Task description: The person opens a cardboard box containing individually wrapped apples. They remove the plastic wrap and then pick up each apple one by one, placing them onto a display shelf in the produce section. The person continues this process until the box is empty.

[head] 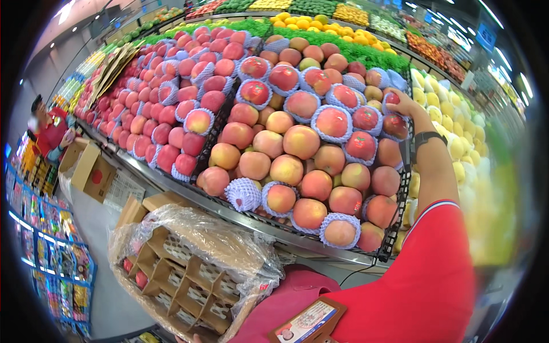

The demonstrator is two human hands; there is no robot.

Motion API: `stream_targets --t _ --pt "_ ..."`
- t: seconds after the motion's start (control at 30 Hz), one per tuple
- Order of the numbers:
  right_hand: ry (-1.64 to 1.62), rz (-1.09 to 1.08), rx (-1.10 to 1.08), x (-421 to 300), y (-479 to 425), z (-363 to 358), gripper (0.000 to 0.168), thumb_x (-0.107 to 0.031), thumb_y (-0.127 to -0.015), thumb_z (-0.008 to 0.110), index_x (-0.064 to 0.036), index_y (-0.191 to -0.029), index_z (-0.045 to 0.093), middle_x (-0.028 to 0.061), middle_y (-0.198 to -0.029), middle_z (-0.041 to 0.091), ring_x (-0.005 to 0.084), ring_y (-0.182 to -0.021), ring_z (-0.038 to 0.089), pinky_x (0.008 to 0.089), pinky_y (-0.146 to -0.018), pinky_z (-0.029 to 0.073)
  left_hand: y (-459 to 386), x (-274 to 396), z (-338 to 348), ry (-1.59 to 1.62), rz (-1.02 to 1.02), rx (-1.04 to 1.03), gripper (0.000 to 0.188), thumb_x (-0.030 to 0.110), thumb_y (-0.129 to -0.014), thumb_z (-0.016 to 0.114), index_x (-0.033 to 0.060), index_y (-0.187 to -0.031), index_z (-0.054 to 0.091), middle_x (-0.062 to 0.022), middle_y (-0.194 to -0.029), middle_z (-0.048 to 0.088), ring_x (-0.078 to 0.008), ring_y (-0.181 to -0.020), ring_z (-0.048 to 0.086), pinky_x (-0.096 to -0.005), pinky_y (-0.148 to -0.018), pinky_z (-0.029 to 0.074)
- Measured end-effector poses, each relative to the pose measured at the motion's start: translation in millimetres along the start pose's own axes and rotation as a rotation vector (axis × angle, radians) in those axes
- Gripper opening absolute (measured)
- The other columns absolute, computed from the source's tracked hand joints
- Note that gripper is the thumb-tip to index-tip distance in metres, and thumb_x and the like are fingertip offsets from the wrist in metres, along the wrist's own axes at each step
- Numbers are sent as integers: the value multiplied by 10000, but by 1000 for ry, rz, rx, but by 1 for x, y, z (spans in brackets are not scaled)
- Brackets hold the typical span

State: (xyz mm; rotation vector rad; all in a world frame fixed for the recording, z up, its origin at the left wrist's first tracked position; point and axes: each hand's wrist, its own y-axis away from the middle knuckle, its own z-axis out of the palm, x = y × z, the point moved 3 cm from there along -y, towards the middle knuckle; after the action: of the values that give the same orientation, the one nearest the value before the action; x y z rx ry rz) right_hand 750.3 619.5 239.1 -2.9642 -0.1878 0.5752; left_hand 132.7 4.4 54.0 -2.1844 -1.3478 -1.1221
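Observation:
My right hand [405,105] reaches to the far right corner of the apple display, its fingers around a red apple [392,98] in a pale purple foam net. More netted apples, several with red stickers, sit around it, including a dark red apple [395,125] just below. Bare yellow-red apples [286,169] fill the front of the black plastic crate [392,231]. Only a little of my left hand [191,339] shows at the bottom rim, by the lower edge of an open carton [150,306]. Cardboard dividers [188,274] form its cells, mostly bare, with a few red apples [141,278] at the left.
Clear plastic film [201,229] drapes over the carton. Red apples [167,115] fill the left section; yellow pears [456,148] lie right. Oranges [334,30] stand behind green leafy trim [343,47]. A person in red [51,128] stands at left beside another carton [88,171].

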Motion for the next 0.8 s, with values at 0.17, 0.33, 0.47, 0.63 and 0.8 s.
stream_targets --t 0.17,0.33,0.47,0.63,0.8 --pt "200 -126 -85 44 -43 19 686 -470 -694 642 -13 -1169 454 196 -1109 529 325 -1037 498 378 -885 396 -2 -68 5 6 10 233 723 169 -663 641 -31 -1278 320 -192 -1272 356 -310 -1178 347 -365 -1004 250" --pt "439 -118 -178 23 -77 1 625 -417 -731 619 -11 -1178 456 191 -1120 528 315 -1031 508 360 -857 410 3 -50 7 -148 -83 272 725 205 -648 656 -3 -1266 340 -205 -1203 406 -346 -1135 381 -386 -972 297" --pt "660 -366 -4 -92 -69 -26 569 -356 -765 598 -16 -1196 448 182 -1135 524 302 -1030 513 348 -856 409 5 -41 1 -113 -75 287 738 194 -638 641 14 -1277 318 -188 -1198 391 -339 -1124 395 -378 -947 336" --pt "-406 -747 -180 -392 29 48 396 -170 -828 531 -59 -1203 468 146 -1161 519 230 -986 542 301 -844 412 5 -38 2 -56 -91 286 746 173 -639 661 21 -1280 311 -192 -1238 370 -342 -1149 381 -376 -960 332" --pt "-520 -1357 -676 -618 224 236 319 -214 -778 603 -28 -1037 584 98 -1016 604 179 -873 574 278 -774 443 9 -48 1 18 -174 299 757 187 -636 665 31 -1285 307 -193 -1252 361 -356 -1159 371 -376 -967 331"
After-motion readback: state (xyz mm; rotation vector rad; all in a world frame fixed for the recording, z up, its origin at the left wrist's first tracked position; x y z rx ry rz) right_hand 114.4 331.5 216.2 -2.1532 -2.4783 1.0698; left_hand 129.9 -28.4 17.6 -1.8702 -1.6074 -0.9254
